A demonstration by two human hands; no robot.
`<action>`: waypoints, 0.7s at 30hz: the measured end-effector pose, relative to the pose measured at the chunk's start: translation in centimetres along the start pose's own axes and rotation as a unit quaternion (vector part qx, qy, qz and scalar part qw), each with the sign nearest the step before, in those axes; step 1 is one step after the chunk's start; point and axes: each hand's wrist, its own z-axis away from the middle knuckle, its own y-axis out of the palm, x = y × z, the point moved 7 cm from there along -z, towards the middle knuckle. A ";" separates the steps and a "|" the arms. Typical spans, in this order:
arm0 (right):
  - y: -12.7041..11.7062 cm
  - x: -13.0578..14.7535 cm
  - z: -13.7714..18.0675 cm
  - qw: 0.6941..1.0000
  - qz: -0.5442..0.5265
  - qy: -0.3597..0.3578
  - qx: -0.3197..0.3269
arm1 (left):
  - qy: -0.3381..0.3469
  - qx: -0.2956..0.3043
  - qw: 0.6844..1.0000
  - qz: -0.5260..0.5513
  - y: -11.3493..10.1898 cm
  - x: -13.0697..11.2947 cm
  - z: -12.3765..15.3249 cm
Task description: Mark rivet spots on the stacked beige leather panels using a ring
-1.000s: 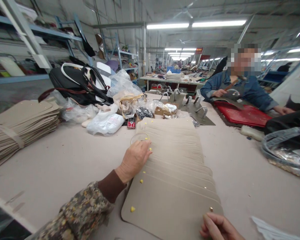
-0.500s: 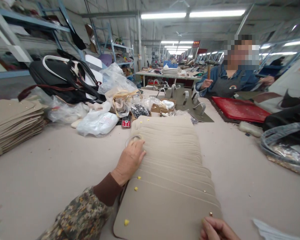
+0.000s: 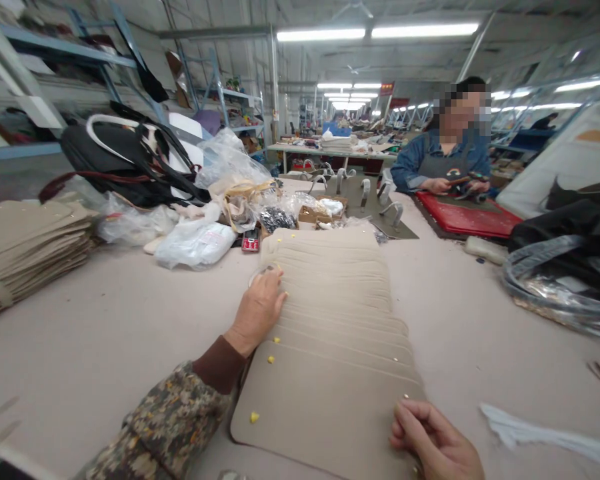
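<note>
A row of overlapping beige panels (image 3: 330, 307) with rounded corners runs away from me down the table. Yellow bits (image 3: 254, 417) dot the left side of the panels, and a small metal stud (image 3: 406, 397) sits near the right edge. My left hand (image 3: 260, 303) rests at the row's left edge, its fingers curled over a clear, round-rimmed thing (image 3: 253, 275) that they mostly hide. Above the nearest panel's right edge, my right hand (image 3: 433, 437) has thumb and fingers pinched together. Whatever lies between those fingertips is too small to make out.
Stacked beige panels (image 3: 35, 247) lie at left. Plastic bags (image 3: 197, 245), a red phone (image 3: 251, 241) and dark panels with handles (image 3: 397, 227) stand beyond. At right are a black bag (image 3: 565, 233) and a white strip (image 3: 545, 433). A co-worker (image 3: 445, 160) works over a red board (image 3: 455, 217).
My right hand has come further into view, still pinched, near the panel's right edge. My left hand keeps its place on the row. The co-worker's hands have come together over the red board.
</note>
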 end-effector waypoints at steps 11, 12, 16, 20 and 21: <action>-4.3 1.2 2.0 0.991 0.113 0.026 0.063 | 0.166 0.052 0.970 0.171 -1.7 -14.1 7.4; -4.4 1.0 2.2 0.989 0.126 0.036 0.067 | 0.178 0.083 0.966 0.167 -0.8 -15.0 8.3; -4.1 0.2 2.7 0.985 0.147 0.066 0.069 | 0.197 0.174 0.954 0.143 2.7 -16.3 10.9; -3.9 -0.1 3.0 0.984 0.150 0.076 0.060 | 0.188 0.225 0.947 0.129 3.7 -16.0 11.4; -3.9 -0.2 3.1 0.984 0.153 0.075 0.057 | 0.186 0.233 0.946 0.128 3.6 -16.0 11.3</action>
